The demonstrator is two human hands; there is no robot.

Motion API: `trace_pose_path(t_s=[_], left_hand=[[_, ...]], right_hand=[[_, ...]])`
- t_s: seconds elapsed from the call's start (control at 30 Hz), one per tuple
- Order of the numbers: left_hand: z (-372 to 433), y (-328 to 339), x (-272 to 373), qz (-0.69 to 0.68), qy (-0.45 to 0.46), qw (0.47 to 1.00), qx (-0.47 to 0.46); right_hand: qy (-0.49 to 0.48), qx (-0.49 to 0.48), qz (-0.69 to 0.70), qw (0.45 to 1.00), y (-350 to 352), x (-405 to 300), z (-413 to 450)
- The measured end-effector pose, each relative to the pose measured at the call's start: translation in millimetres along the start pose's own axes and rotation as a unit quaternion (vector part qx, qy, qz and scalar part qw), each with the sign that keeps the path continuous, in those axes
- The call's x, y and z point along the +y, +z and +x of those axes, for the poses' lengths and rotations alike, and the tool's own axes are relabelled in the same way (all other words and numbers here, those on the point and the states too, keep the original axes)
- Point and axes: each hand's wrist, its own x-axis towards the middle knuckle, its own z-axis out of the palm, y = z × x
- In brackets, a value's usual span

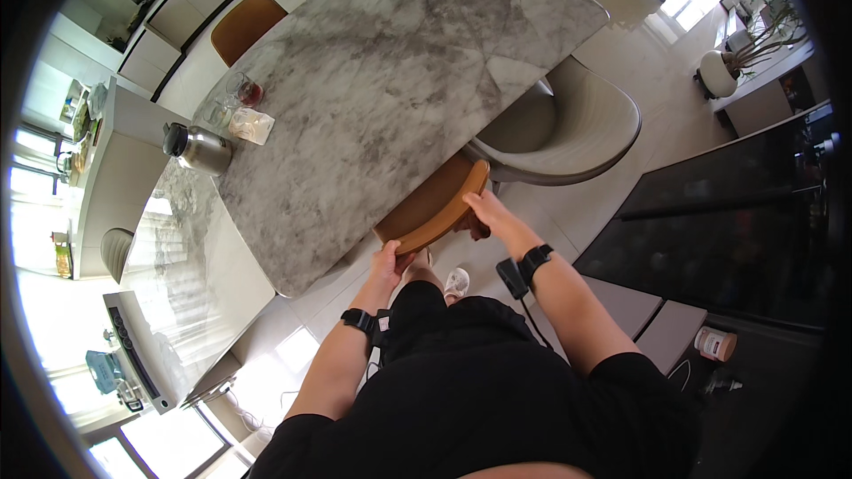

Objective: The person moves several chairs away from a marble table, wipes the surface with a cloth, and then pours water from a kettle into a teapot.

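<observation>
Both of my hands grip the curved backrest of an orange-brown chair (436,225), whose seat is partly beneath the edge of a marble-patterned table (373,93). My left hand (388,264) holds the backrest's left end, thumb on top and fingers underneath. Towards its right end, my right hand (484,211) has its thumb over the rim, with the other fingers behind and below. Each wrist wears a black strap with a small device. The chair's legs are hidden.
A grey upholstered chair (586,133) stands close on the right. On the table's left are a steel jug (205,150), a white packet (251,126) and a glass with red contents (247,91). A brown chair (246,25) is at the far side. A dark glossy panel (725,213) lies right.
</observation>
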Motion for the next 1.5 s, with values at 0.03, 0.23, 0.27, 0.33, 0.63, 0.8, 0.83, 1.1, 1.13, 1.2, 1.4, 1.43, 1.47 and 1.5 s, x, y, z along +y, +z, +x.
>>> trace_pose_path(t_s=[0.03, 0.23, 0.27, 0.33, 0.63, 0.8, 0.83, 1.1, 1.13, 1.2, 1.4, 1.43, 1.47, 1.5], left_hand=[[1, -7, 5, -0.001, 0.004, 1.0, 0.001], [2, -4, 1, 0.0, -0.016, 1.0, -0.003], [-5, -5, -4, -0.021, -0.011, 1.0, -0.001], [-9, 0, -13, -0.048, 0.004, 0.999, -0.007], [3, 1, -12, -0.012, 0.008, 1.0, -0.023], [2, -4, -10, -0.004, -0.008, 0.998, -0.059], [-6, 5, -5, 0.0, -0.011, 0.998, -0.069], [-48, -80, 10, -0.012, -0.072, 0.984, -0.16], [-51, -107, 10, -0.008, -0.069, 0.986, -0.149], [-65, -175, 9, 0.024, -0.049, 0.992, -0.115], [-144, -405, -29, -0.026, -0.004, 0.997, 0.068], [-161, -449, -41, -0.075, -0.004, 0.995, 0.065], [-175, -491, -59, -0.109, 0.006, 0.991, 0.078], [-190, -537, -92, -0.114, 0.04, 0.988, 0.093]], right_hand=[[-0.022, -0.001, 0.019, 1.0, 10, 6, -4], [-0.02, 0.01, 0.01, 1.0, -4, 23, 24], [-0.015, 0.008, -0.009, 1.0, 3, 11, 20], [-0.024, 0.017, -0.026, 0.999, 6, 2, 26], [-0.077, 0.054, 0.08, 0.992, -14, 51, 30], [-0.045, 0.013, 0.044, 0.998, 11, 38, -15], [-0.093, 0.04, -0.028, 0.994, 16, 40, -16], [0.024, -0.315, -0.315, 0.895, 71, 87, -45], [0.011, -0.307, -0.367, 0.878, 91, 92, -54], [0.013, -0.343, -0.478, 0.809, 138, 94, -68], [-0.085, -0.431, -0.338, 0.832, 255, 65, -39], [-0.104, -0.375, -0.29, 0.875, 271, 50, -32], [-0.18, -0.267, -0.267, 0.908, 289, 37, -28], [-0.191, -0.164, -0.32, 0.913, 307, 21, -20]])
